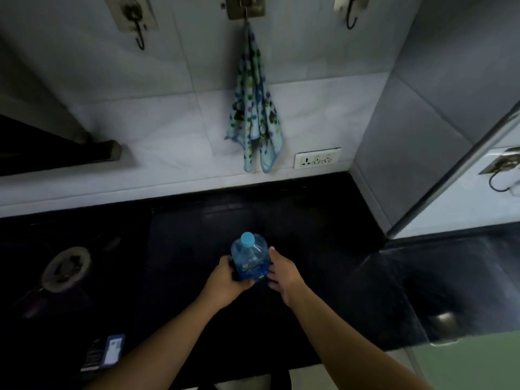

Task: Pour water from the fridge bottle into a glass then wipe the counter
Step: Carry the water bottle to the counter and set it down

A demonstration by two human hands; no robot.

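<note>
Bottle (250, 258) stood upright on dark desk (180, 249), long axis vertical, cap (247, 239) above both grips. Left hand (226, 280) wrapped lower body; right hand (282, 273) pressed flat alongside, equally near. Cap still on. No glass seen.

**Camera setup: one head view**

Single wide-angle camera, worn on the head, looking forward and steeply down. Dark bench (180, 249) fills mid-frame at arm's reach; tiled wall (174, 108) rises behind, bent by lens distortion. Both forearms enter from the bottom edge. No second view.
</note>
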